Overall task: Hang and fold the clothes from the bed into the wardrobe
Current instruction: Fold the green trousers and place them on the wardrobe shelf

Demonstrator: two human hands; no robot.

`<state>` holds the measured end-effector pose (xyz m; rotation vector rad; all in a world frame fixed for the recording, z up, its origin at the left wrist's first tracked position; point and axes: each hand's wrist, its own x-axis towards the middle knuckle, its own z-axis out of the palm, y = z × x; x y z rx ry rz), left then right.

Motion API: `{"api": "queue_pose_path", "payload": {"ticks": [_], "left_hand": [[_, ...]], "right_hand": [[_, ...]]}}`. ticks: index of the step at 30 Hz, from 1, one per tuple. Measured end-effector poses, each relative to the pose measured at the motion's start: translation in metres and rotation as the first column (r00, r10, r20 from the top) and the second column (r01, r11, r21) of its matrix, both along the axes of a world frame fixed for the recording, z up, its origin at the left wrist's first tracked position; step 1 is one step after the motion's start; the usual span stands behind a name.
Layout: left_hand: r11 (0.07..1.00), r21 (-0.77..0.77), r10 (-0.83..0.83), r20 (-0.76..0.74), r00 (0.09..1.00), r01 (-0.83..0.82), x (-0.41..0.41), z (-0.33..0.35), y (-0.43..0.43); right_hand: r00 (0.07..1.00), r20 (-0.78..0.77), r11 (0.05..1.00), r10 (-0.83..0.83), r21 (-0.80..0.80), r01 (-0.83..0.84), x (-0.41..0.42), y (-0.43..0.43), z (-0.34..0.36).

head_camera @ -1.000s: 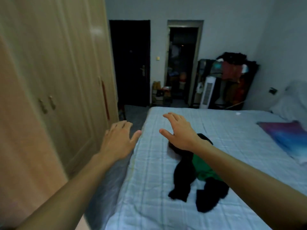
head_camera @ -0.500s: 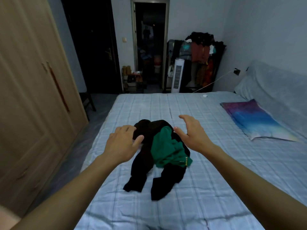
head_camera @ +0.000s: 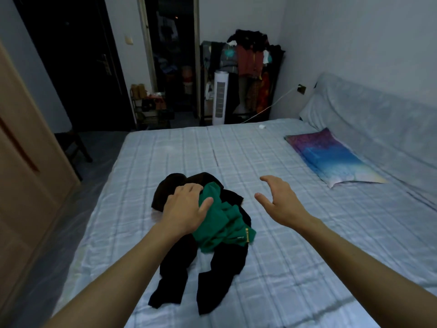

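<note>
One heap of clothes, a green garment [head_camera: 220, 223] on top of a black garment [head_camera: 177, 275], lies on the bed [head_camera: 272, 268] directly under your left hand [head_camera: 186, 209]. Fingers curve down onto the fabric; grip cannot be told. Your right hand [head_camera: 281, 204] hovers just right of the heap, fingers spread. Wardrobe [head_camera: 28, 185] stands well left of your left hand.
</note>
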<state>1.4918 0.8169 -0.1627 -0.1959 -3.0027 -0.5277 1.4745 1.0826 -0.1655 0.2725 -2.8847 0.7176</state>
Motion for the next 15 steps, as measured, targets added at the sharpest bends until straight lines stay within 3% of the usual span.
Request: {"api": "queue_pose_path", "payload": {"ticks": [5, 15], "left_hand": [[0.999, 0.046, -0.029, 0.013, 0.999, 0.029, -0.07, -0.011, -0.017], [0.997, 0.035, -0.079, 0.135, 0.988, 0.075, -0.161, -0.055, -0.018]], "right_hand": [[0.999, -0.002, 0.998, -0.04, 0.044, 0.04, -0.05, -0.009, 0.003], [0.99, 0.118, 0.996, -0.076, -0.026, 0.079, -0.125, -0.008, -0.053]]}}
